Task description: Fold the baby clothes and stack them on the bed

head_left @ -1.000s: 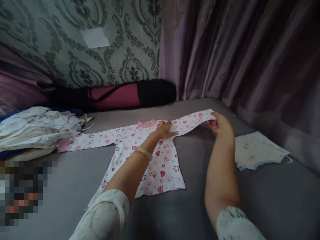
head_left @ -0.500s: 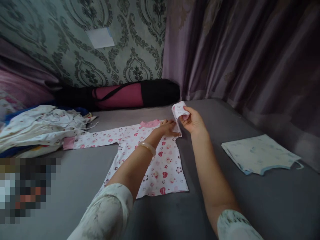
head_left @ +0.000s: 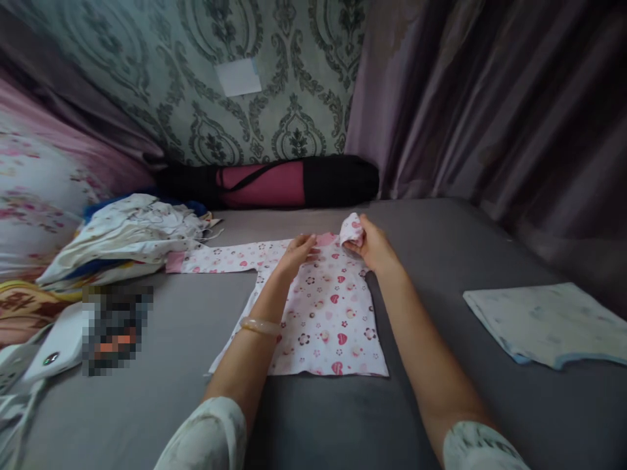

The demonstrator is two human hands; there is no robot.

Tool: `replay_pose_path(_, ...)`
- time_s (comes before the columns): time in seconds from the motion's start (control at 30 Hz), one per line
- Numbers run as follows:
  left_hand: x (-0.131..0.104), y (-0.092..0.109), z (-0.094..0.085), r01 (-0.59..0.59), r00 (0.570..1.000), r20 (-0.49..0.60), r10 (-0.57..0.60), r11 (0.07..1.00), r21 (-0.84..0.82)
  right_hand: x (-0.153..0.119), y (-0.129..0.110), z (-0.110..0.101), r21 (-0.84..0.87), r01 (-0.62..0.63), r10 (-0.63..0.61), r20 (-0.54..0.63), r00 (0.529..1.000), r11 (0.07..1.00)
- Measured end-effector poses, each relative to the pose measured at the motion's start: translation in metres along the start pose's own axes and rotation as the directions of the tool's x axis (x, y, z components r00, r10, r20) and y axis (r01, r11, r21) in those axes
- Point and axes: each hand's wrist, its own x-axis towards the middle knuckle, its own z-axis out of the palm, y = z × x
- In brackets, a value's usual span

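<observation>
A small white shirt (head_left: pixel 318 320) with pink hearts and flowers lies spread on the grey bed sheet, its pink collar away from me. One sleeve (head_left: pixel 220 258) stretches out to the left, ending in a pink cuff. My right hand (head_left: pixel 373 243) grips the other sleeve (head_left: pixel 351 230), bunched up and lifted beside the collar. My left hand (head_left: pixel 300 253), with a bangle on its wrist, is over the shirt's left shoulder, fingers apart and holding nothing.
Crumpled clothes (head_left: pixel 127 228) are heaped at the left, near a white device (head_left: pixel 63 343) with a cable. A pale folded garment (head_left: pixel 548 323) lies at the right. A black and pink bag (head_left: pixel 264 184) rests along the wall.
My left hand has left the right shoulder and moved left across the collar. My right hand has brought the bunched sleeve inward, closer to the collar. The view has turned left.
</observation>
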Motion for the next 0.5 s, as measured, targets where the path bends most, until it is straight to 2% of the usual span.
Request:
replay_pose_path(0.1, -0.009, -0.007, -0.020, 0.084, 0.992, -0.069, -0.102, 0.970, -0.227, -0.014, 0.014, 0.019, -0.137, -0.032, 0.064, 0.240, 0.969, 0.990)
replay_pose_path(0.17, -0.008, -0.010, -0.027, 0.119, 0.987, -0.065, -0.144, 0.947, -0.297, -0.021, 0.018, 0.025, -0.144, -0.028, 0.081, 0.377, 0.923, 0.989)
replay_pose_path(0.23, -0.006, -0.011, -0.029, 0.109, 0.987, -0.078, -0.140, 0.945, -0.307, -0.023, 0.017, 0.024, -0.122, -0.005, 0.059, 0.450, 0.891, 0.993)
replay_pose_path(0.3, -0.005, -0.013, -0.030, 0.075, 0.984, -0.139, -0.113, 0.964, -0.254, -0.018, 0.012, 0.018, -0.111, 0.034, 0.018, 0.437, 0.899, 0.993)
replay_pose_path(0.37, -0.006, -0.015, -0.031, 0.045, 0.978, -0.194, -0.080, 0.982, -0.183, -0.010, 0.005, 0.007, -0.113, 0.063, -0.019, 0.355, 0.935, 0.992)
replay_pose_path(0.5, -0.005, -0.020, -0.032, -0.024, 0.978, -0.210, 0.003, 0.995, -0.097, 0.008, -0.006, -0.018, -0.057, 0.088, -0.076, 0.184, 0.980, 0.994)
